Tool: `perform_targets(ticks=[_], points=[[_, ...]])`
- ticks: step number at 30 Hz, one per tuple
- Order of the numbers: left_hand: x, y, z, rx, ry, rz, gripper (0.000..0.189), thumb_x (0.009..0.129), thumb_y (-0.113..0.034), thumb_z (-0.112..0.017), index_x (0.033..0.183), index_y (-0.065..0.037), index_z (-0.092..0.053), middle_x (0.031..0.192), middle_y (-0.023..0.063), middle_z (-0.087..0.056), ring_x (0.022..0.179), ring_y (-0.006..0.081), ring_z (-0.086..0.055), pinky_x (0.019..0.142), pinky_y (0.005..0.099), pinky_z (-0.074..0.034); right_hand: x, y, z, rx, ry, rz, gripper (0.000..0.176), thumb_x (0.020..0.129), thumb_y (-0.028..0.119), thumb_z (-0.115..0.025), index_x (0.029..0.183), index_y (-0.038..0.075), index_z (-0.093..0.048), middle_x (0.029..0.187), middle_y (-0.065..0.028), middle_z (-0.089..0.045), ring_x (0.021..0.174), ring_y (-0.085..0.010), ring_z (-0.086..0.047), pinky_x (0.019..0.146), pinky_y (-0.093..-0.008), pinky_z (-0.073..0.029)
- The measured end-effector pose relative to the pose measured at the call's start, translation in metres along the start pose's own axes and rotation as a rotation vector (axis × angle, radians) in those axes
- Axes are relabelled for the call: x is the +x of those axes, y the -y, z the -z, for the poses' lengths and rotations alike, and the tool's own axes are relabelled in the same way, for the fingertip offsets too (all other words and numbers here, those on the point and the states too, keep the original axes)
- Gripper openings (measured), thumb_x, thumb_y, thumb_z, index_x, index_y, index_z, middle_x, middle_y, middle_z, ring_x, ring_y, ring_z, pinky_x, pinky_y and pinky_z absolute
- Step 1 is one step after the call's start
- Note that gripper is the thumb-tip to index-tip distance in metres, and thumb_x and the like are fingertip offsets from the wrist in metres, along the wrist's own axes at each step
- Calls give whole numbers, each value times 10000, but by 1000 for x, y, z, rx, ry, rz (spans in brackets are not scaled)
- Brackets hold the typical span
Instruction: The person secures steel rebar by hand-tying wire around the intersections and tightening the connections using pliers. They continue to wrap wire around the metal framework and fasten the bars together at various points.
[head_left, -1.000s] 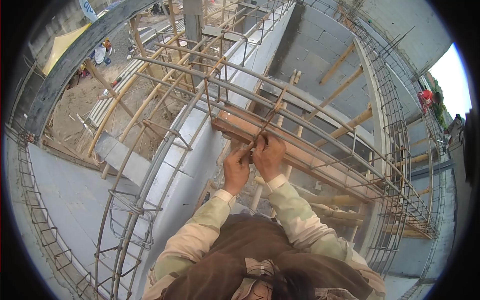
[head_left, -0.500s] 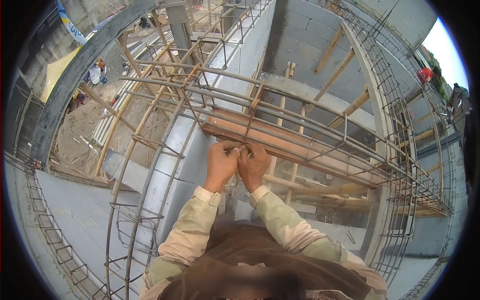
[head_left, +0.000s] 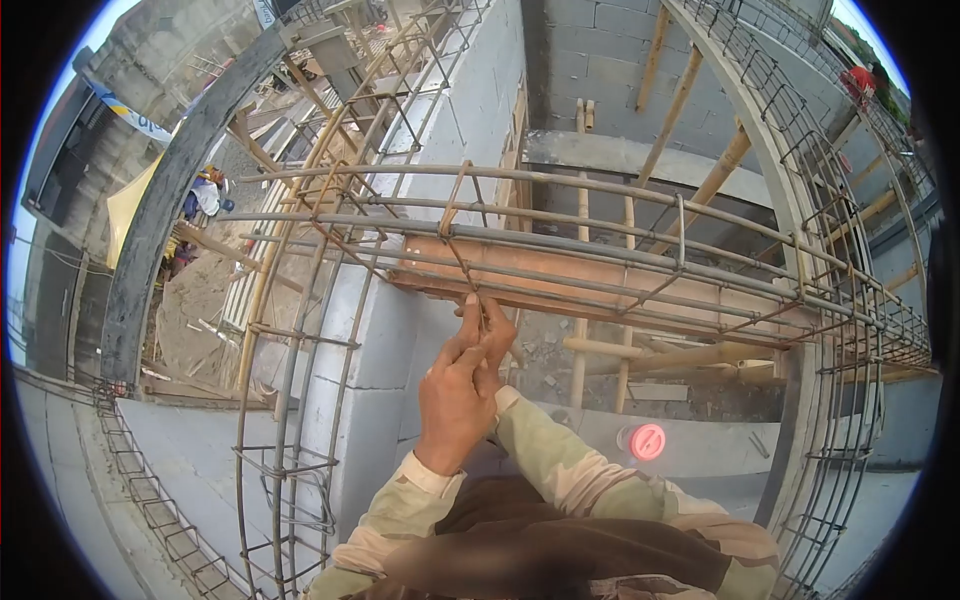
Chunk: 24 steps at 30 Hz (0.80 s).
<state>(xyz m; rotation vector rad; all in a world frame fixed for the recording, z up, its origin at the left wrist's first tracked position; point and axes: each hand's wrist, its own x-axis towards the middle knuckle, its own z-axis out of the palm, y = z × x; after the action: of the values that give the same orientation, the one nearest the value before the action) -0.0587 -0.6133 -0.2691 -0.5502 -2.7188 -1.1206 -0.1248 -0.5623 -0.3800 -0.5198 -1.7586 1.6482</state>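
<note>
My left hand [head_left: 452, 400] is closed, its fingers pinched together in front of the rebar cage [head_left: 560, 240]. Behind it and partly covered, my right hand [head_left: 495, 335] is closed too, with its fingertips at the lower bar by a stirrup [head_left: 462, 262]. A thin strand, perhaps wire, shows between the fingers, too small to make out well. The cage lies over an orange-brown board [head_left: 560, 277], which rests at its left end by the grey block wall [head_left: 365, 330].
Upright rebar [head_left: 290, 400] stands at the left, and another cage [head_left: 850, 400] at the right. Bamboo poles [head_left: 690, 357] lie below the board. A pink-lidded container [head_left: 647, 441] is at the lower right. Another person [head_left: 858, 82] in red is far off at the upper right.
My left hand has moved down and now overlaps my right hand, where both were side by side. The view has shifted, and the pink-lidded container has come into sight.
</note>
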Motion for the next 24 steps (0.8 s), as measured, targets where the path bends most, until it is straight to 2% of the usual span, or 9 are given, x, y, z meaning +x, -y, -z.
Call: perform_targets(ticks=[3, 8, 10, 11, 12, 16, 18, 22, 24], points=[[-5, 0, 0, -7, 21, 46, 268, 871, 30, -635, 1116, -1, -740, 937, 156, -673, 792, 283, -683, 701, 379, -543, -3, 4, -7, 147, -73, -126, 231, 1002, 185, -589, 885, 19, -698, 711, -83, -702, 560, -130, -577, 557, -311, -459], [2, 22, -6, -203, 3, 238, 214, 960, -20, -606, 1130, 36, -724, 1060, 110, -708, 902, 153, -664, 807, 302, -521, 7, 12, 8, 487, 61, -496, 253, 1012, 206, -566, 938, 2, -694, 713, -55, -689, 523, -104, -528, 521, -261, -406], [15, 31, -20, -331, -196, 246, 250, 982, -65, -614, 1183, 65, -682, 1057, 114, -702, 957, 158, -651, 863, 295, -503, 13, 20, 8, 1180, 17, -1001, 254, 988, 219, -601, 904, -15, -652, 659, -52, -623, 431, -71, -408, 463, -225, -344], [20, 33, -25, -446, -240, 313, 261, 985, -91, -624, 1184, 72, -665, 1058, 121, -697, 981, 165, -647, 878, 297, -501, 12, 7, 8, 1458, 102, -1113, 245, 988, 219, -601, 918, -11, -651, 667, -54, -628, 419, -83, -399, 463, -226, -348], [27, 36, -30, -569, -265, 386, 277, 989, -117, -633, 1186, 79, -648, 1059, 129, -692, 1004, 171, -642, 892, 299, -499, 9, -9, 7, 1741, 185, -1181, 238, 988, 220, -601, 933, -6, -649, 676, -56, -632, 407, -94, -391, 464, -226, -352], [56, 41, -36, -600, -129, 479, 266, 998, -179, -657, 1112, 60, -628, 1074, 143, -684, 981, 190, -657, 870, 307, -529, 0, -33, 1, 2056, 415, -1104, 255, 988, 250, -616, 932, 4, -654, 683, -36, -642, 469, -76, -455, 470, -245, -374], [57, 38, -53, -613, -79, 466, 274, 992, -183, -672, 1116, 56, -621, 1044, 142, -683, 966, 191, -653, 847, 312, -529, -7, -44, 12, 1758, 483, -1046, 247, 978, 260, -629, 935, 22, -674, 716, -46, -664, 479, -87, -494, 460, -260, -395], [62, 70, -69, -499, -156, 332, 323, 979, -212, -705, 1113, 67, -612, 1030, 149, -686, 951, 214, -651, 841, 332, -535, -50, -118, 104, 469, 664, -935, 200, 925, 195, -631, 946, 11, -708, 806, -94, -701, 594, -129, -605, 508, -285, -460], [62, 69, -77, -486, -224, 254, 324, 983, -213, -699, 1083, 85, -619, 1029, 165, -698, 943, 233, -656, 866, 346, -533, -65, -127, 173, 232, 504, -1029, 175, 897, 139, -618, 934, -7, -706, 833, -100, -714, 615, -149, -613, 523, -298, -474]])
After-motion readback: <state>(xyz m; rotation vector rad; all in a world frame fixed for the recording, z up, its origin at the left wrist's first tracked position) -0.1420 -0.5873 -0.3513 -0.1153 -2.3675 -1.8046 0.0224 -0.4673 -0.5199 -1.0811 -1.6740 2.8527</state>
